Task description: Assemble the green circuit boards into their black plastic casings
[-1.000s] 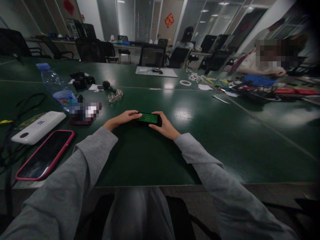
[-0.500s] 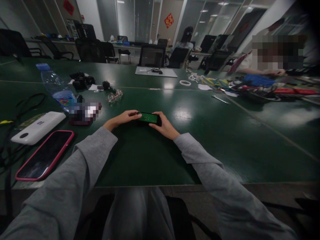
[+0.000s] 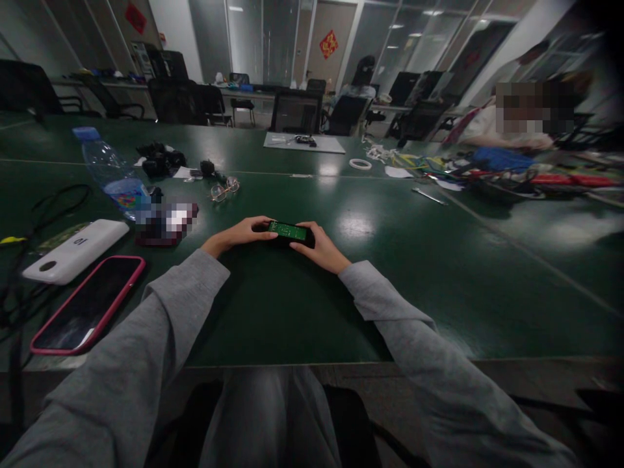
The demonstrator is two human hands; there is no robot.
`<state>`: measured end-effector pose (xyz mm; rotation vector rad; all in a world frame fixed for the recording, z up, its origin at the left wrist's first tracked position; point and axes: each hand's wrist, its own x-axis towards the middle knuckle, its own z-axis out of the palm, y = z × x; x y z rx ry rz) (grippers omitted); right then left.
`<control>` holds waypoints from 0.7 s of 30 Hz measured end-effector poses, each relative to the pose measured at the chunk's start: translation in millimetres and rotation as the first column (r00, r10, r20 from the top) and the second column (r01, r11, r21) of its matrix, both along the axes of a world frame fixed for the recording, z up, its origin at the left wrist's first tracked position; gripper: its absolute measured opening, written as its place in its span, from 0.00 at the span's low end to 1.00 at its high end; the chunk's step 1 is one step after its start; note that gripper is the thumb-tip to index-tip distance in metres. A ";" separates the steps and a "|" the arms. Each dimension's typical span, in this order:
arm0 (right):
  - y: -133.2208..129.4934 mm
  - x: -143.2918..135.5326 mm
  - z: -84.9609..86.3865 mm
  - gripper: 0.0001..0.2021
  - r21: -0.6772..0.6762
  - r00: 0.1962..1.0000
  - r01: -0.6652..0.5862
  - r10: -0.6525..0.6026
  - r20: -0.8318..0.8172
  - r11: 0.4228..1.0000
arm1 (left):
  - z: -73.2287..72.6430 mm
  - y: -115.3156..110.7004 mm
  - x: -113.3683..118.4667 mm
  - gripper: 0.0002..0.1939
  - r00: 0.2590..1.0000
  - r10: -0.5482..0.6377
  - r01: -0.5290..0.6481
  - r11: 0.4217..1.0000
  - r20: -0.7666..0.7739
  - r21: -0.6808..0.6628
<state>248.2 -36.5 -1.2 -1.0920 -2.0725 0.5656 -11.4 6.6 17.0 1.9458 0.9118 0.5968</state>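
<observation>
Between my two hands a dark smartphone (image 3: 291, 231) is held sideways above the green table, its screen lit green with small pale marks. My left hand (image 3: 245, 231) grips its left end, the thumb lying along the lower left edge of the screen. At the other end my right hand (image 3: 324, 248) holds on, with the thumb at the near edge and the index finger along the top corner. Fingers behind the phone are hidden. A second phone in a pink case (image 3: 90, 304) lies face up beside my left forearm.
On the left are a white power bank (image 3: 75, 252), a water bottle (image 3: 113, 172), black cords and eyeglasses (image 3: 225, 189). A tape roll (image 3: 360, 164), a metal tool (image 3: 429, 196) and tangled cables (image 3: 429, 164) lie right. A person (image 3: 507, 123) sits at the far right.
My left thumb has slid from on the screen down to its lower left edge. Both hands keep hold of the phone; the whole view has shifted slightly.
</observation>
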 end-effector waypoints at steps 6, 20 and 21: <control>0.8 0.5 -1.5 0.24 0.004 1.000 -0.018 0.018 -0.002 1.000 | 4.8 -3.6 1.7 0.26 0.997 0.064 -0.063 0.998 -0.035 0.017; -5.3 -2.3 5.8 0.22 0.125 0.998 -0.052 0.055 -0.026 0.991 | -1.2 0.3 1.5 0.24 0.997 0.065 -0.065 0.998 0.035 -0.013; -5.4 -2.4 6.1 0.22 0.131 0.998 -0.049 0.053 -0.022 0.990 | -2.0 0.8 1.3 0.25 0.997 0.064 -0.063 0.998 0.042 -0.024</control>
